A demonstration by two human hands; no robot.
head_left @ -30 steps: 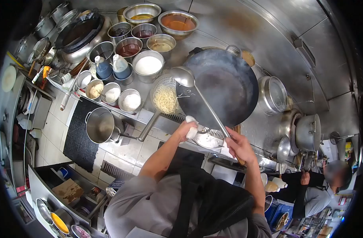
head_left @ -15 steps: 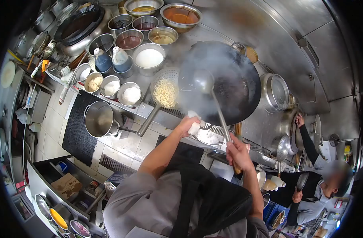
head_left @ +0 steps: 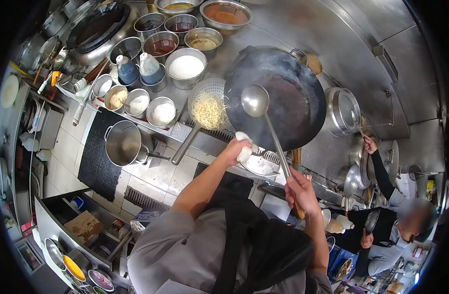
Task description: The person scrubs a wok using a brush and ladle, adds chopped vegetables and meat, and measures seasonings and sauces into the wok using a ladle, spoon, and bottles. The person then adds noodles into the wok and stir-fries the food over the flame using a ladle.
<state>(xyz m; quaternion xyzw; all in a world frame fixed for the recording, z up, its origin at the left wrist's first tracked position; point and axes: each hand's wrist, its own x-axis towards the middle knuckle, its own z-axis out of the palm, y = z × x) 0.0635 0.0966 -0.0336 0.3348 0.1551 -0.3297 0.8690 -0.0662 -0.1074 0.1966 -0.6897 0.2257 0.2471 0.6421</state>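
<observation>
A large dark wok [head_left: 295, 132] sits on the stove, its inside dark with thin steam over it. My right hand [head_left: 302, 192] is closed around the handle of a long metal ladle [head_left: 255, 101], whose bowl hangs over the wok's left part. At the wok's near edge, my left hand [head_left: 234, 151] grips a folded white cloth [head_left: 244, 147]; whether the wok's handle is inside the cloth is hidden. Left of the wok, a perforated strainer [head_left: 186, 147] holds pale noodles [head_left: 209, 110], a few strands hanging toward the wok's rim.
Metal pots of sauces [head_left: 160, 44], a pot of white liquid [head_left: 186, 66] and seasoning bowls [head_left: 161, 111] stand at the left. A bowl with white contents [head_left: 259, 165] lies below the wok. A stockpot [head_left: 123, 142] is lower left. A co-worker [head_left: 381, 220] stands at the right.
The thick steam over the wok has thinned, so the ladle's bowl shows plainly. The ladle and both hands have shifted slightly in view. The noodles remain in the strainer.
</observation>
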